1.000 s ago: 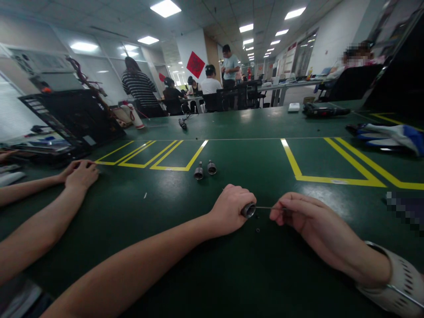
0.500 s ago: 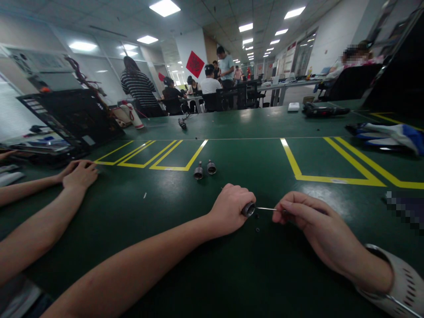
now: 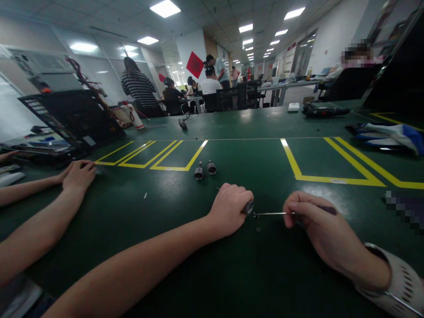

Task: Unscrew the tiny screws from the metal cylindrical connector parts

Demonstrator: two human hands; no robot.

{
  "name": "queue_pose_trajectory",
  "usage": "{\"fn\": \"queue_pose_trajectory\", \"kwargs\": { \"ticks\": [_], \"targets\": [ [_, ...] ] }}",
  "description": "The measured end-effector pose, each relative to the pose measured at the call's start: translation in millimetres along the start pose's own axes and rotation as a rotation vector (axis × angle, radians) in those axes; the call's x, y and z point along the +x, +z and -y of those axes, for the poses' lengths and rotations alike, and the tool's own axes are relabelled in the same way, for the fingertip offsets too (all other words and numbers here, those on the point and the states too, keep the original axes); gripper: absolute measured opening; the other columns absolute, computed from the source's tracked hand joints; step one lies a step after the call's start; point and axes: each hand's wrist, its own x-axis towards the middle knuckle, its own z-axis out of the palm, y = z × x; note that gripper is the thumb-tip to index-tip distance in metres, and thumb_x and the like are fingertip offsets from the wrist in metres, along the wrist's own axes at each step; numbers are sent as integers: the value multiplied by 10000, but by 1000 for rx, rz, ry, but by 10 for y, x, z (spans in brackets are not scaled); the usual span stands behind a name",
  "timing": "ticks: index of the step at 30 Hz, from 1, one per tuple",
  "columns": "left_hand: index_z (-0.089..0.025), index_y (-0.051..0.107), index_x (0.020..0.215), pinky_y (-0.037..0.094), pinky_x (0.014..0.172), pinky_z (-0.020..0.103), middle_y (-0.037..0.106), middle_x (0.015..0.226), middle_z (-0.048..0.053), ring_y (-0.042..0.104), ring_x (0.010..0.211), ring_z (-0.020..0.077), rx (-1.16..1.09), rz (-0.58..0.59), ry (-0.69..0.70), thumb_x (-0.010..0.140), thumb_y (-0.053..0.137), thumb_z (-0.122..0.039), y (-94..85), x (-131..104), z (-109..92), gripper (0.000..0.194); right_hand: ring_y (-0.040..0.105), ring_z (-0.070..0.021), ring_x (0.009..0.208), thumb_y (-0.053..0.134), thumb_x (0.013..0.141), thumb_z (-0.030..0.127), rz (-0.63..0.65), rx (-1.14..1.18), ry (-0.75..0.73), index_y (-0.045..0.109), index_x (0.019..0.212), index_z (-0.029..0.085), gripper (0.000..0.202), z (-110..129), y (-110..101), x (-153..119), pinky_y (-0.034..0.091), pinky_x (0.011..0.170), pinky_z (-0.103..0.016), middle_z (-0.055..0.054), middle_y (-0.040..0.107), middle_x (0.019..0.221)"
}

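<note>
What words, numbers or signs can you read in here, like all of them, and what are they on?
None are clear enough to read.
Red diamond sign on the far pillar: dark marking, too blurred.
White labels on the yellow tape: too small.
Metal cup in the left hand, thin tool in the right hand: no lettering shows.

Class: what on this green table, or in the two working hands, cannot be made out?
Head view:
Metal cup: mostly hidden by the left hand.
Thin tool: handle partly hidden by the right hand.
Tiny dark bit by the tip: too small to identify.
Dark object: pixelated, cut off by the right edge.
</note>
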Motion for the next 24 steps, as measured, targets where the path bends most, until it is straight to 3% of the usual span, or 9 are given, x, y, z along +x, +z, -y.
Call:
{"fn": "queue_pose_trajectory", "kwargs": {
  "ticks": [6,12,17,24],
  "targets": [
    [-171,542,824,349,710,327,584,796,20,499,760,177,81,-16,4,773,500,-101,17,-12,-24,96,470,-138,553,521,763,296,-34,-93,7,562,558,201,230,-11,16,14,338,568,-289,20,529,528],
    [-170,521,834,372,757,304,614,856,19,544,810,155,-196,-79,37,789,546,-164,14,-18,29,52,471,-144,569,512,786,303,-34,-123,37,561,579,198,237,-35,3,27,342,572,-291,17,526,546],
    [-180,519,848,370,856,312,648,985,30,578,941,156,-404,-3,191,804,560,-206,-11,5,51,65,478,-151,576,521,777,297,-37,-94,44,563,580,200,223,-23,24,36,347,574,-298,13,527,549],
    [-177,551,919,385,859,308,637,925,25,566,921,159,-378,145,209,781,591,-172,-17,19,58,144,449,-147,517,536,744,316,-154,58,25,543,507,206,262,9,-6,58,349,524,-300,5,492,499]
  ]
}}
